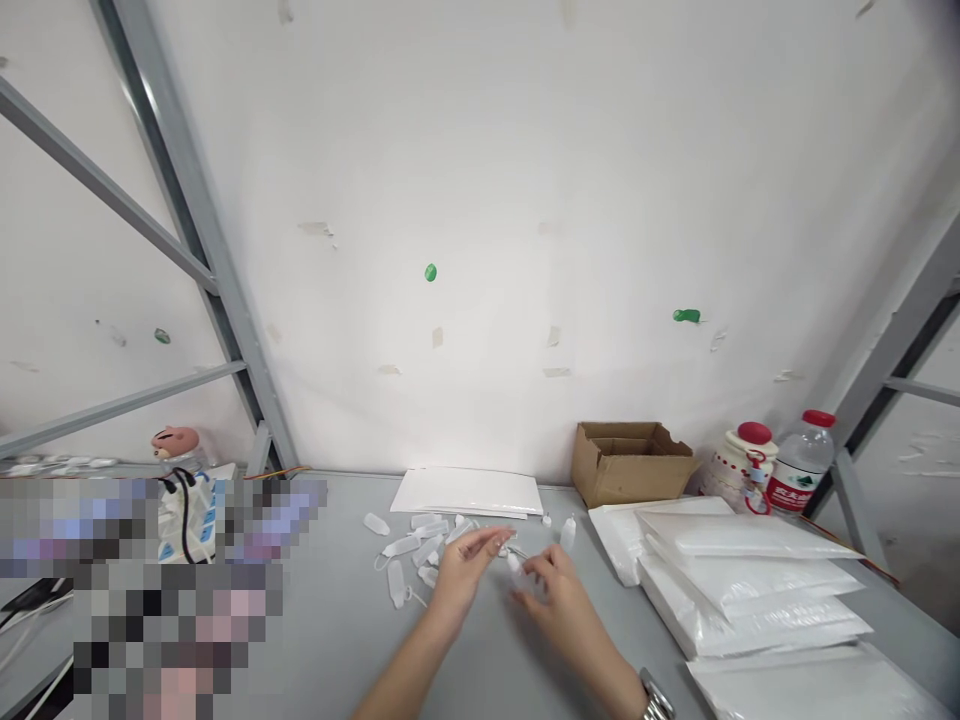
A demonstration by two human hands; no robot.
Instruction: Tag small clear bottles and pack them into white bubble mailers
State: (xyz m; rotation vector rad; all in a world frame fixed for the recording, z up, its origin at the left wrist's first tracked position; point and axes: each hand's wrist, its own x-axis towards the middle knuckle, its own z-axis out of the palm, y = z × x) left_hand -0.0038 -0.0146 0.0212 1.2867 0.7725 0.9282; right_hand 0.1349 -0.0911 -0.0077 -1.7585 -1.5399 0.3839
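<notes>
In the middle of the desk my left hand (471, 562) has its fingers pinched together around a small white cap (504, 550). Close beside it, my right hand (553, 592) curls its fingers around a small translucent squeeze bottle (515, 565), which stands tilted just under the cap. Whether cap and bottle touch is too small to tell. Several similar translucent bottles (396, 583) lie in a loose pile left of my left hand, some with white loops. Beyond my right hand another small bottle (568, 532) stands upright, with a small white piece (547, 521) near it.
White sheets (466, 492) lie against the wall. An opened cardboard box (637, 480) stands at the back right, beside a red-lidded jar (739, 465) and a water bottle (801, 465). White padded packets (757, 590) are stacked on the right. A power strip (217, 520) sits left.
</notes>
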